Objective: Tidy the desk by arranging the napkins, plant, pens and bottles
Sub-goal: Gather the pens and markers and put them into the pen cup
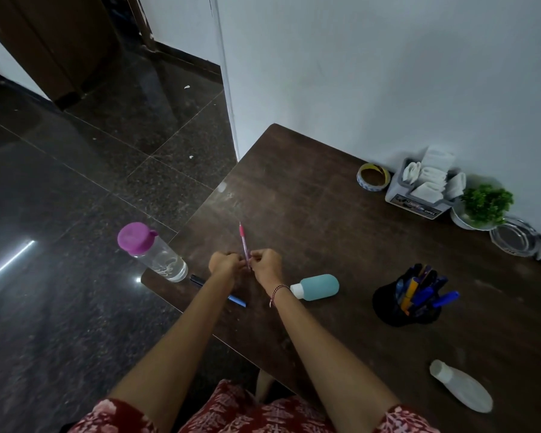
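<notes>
Both my hands meet over the left part of the dark wooden desk, pinching a pink pen that points away from me. My left hand grips its near end from the left, my right hand from the right. A blue pen lies under my left forearm. A clear bottle with a purple cap stands at the desk's left corner. A teal bottle lies on its side by my right wrist. A white bottle lies at the near right. A black pen holder is full of pens.
Along the wall at the back right sit a tape roll, a grey napkin holder with white napkins, a small green plant in a white pot and a glass ashtray. Dark tiled floor lies left of the desk.
</notes>
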